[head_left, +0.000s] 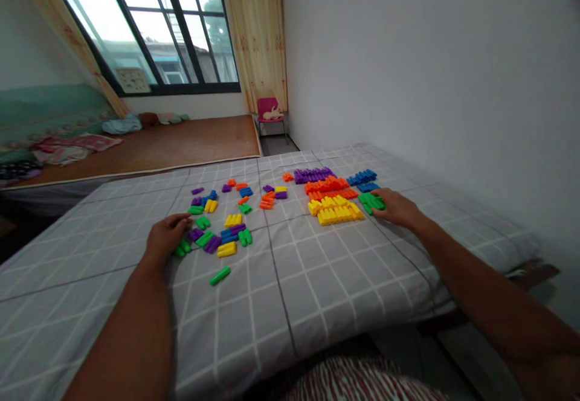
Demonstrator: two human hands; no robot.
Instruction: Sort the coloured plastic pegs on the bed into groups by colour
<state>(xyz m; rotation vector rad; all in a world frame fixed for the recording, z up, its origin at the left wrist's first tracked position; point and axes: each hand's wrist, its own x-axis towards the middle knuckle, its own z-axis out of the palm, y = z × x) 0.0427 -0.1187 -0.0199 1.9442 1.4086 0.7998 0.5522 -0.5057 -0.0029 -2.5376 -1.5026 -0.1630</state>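
My right hand (396, 206) is closed about a small cluster of green plastic pieces (370, 202), thumb at the near side and fingers at the far side. To its left are rows of like pieces grouped by colour: yellow (339, 212), orange (328, 188), purple (312, 175) and blue (362, 177). My left hand (165, 238) is low over the cloth, its fingers curled together; what they hold, if anything, is hidden. Green pieces (182, 248) lie right beside it. Mixed pieces are scattered to its right, including a yellow pair (227, 249) and a single green one (220, 276).
A grey checked cloth (312, 292) covers the surface, which drops off at the near edge. White wall (430, 75) borders it on the right. Beyond stand a low brown bed platform (194, 138) and a pink chair (267, 108) by the window.
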